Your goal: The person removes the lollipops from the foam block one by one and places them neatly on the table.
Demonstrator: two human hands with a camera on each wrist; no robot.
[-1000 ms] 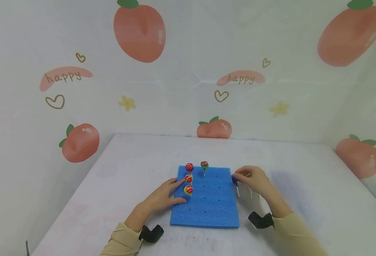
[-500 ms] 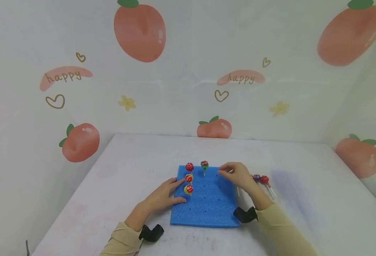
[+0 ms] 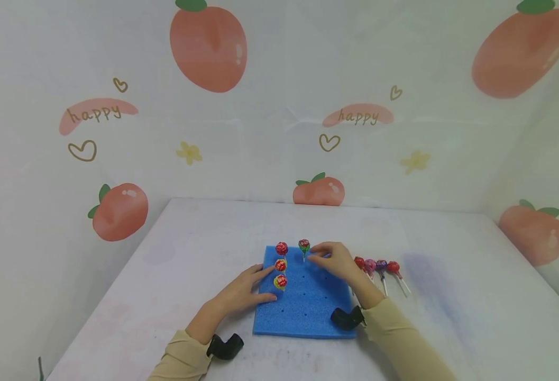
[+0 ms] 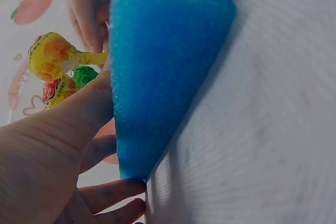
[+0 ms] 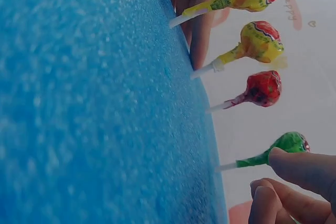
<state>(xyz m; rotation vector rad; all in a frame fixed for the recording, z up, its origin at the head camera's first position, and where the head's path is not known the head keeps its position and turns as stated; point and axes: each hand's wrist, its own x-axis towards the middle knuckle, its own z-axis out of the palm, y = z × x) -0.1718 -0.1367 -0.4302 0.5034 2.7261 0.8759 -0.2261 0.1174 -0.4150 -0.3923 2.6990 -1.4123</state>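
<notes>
Green lollipop (image 3: 304, 246) stands between the hands (image 3: 241, 293) (image 3: 333, 260).

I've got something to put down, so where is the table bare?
The table is bare left of the left hand, between the blue board and the backdrop, and right of the loose lollipops. It's crowded at the board's back left, four standing lollipops between left hand and right hand, and along its right side.
</notes>
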